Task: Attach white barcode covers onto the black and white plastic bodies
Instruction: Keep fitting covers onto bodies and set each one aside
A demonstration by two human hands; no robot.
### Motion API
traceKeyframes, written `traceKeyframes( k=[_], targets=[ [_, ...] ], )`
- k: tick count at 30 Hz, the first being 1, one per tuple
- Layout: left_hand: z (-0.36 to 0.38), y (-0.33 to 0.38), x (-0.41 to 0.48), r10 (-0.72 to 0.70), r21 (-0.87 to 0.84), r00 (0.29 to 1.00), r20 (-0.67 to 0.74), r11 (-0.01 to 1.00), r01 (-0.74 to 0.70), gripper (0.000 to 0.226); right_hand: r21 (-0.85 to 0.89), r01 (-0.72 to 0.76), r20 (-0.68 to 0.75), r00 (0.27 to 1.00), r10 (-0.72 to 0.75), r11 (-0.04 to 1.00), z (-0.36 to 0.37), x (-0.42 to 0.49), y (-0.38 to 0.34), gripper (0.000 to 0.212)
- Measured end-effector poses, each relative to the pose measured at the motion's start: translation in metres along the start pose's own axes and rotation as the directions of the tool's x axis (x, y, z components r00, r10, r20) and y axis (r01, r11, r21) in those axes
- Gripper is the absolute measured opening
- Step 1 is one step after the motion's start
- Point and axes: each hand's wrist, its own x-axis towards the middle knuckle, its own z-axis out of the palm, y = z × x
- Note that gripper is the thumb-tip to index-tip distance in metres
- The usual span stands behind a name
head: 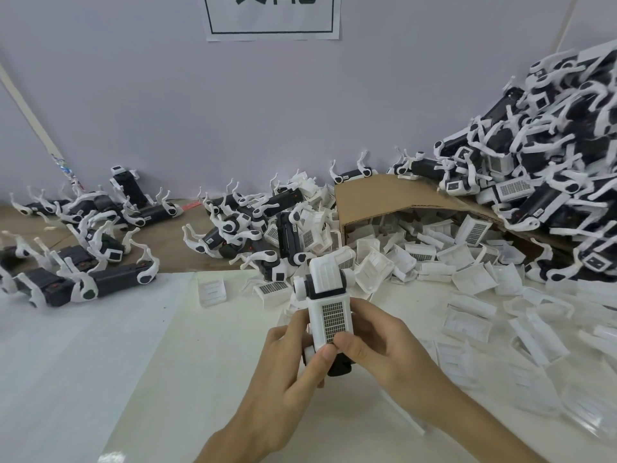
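Both hands hold one black and white plastic body [325, 282] upright over the white table sheet at centre. A white barcode cover [331, 324] with a dark grid patch sits on its near face. My left hand [293, 359] grips the body from the left, thumb on the cover's lower edge. From the right, my right hand [374, 342] grips it too, thumb pressing the cover's bottom. The body's black lower end [340, 364] shows between the hands.
Loose white covers [467, 262] spill from a tipped cardboard box [367, 195] across the right of the table. A tall heap of bodies [551, 145] rises at far right. More bodies lie at centre back [240, 225] and at left [83, 262]. A wall stands behind.
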Motion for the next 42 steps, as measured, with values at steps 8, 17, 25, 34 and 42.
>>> traceKeyframes(
  k=[8, 17, 25, 34, 42],
  targets=[
    [0.000, 0.000, 0.000, -0.012, -0.020, 1.000, 0.015, 1.000, 0.012, 0.038, -0.019, 0.066, -0.050, 0.997, -0.067, 0.998, 0.001, -0.001, 0.000, 0.038],
    [0.000, 0.004, 0.004, -0.043, -0.172, 0.998, 0.043, 0.984, 0.049, 0.040, -0.028, 0.067, -0.044, 0.997, -0.069, 0.997, 0.001, -0.001, 0.000, 0.040],
    [-0.008, 0.014, 0.013, -0.028, -0.368, 0.996, -0.080, 0.930, -0.003, 0.034, -0.371, 0.250, -0.186, 0.923, -0.336, 0.894, 0.006, -0.006, -0.002, 0.046],
    [-0.023, 0.006, 0.016, -0.083, -0.707, 0.981, 0.177, 0.683, 0.185, 0.040, -0.784, 0.342, -0.191, 0.662, -0.725, 0.518, -0.002, -0.006, -0.004, 0.043],
    [-0.011, 0.000, 0.015, -0.016, -0.830, 0.941, 0.339, 0.465, 0.307, 0.044, -0.815, 0.321, -0.173, 0.659, -0.732, 0.482, -0.003, -0.006, -0.010, 0.048]
  ],
)
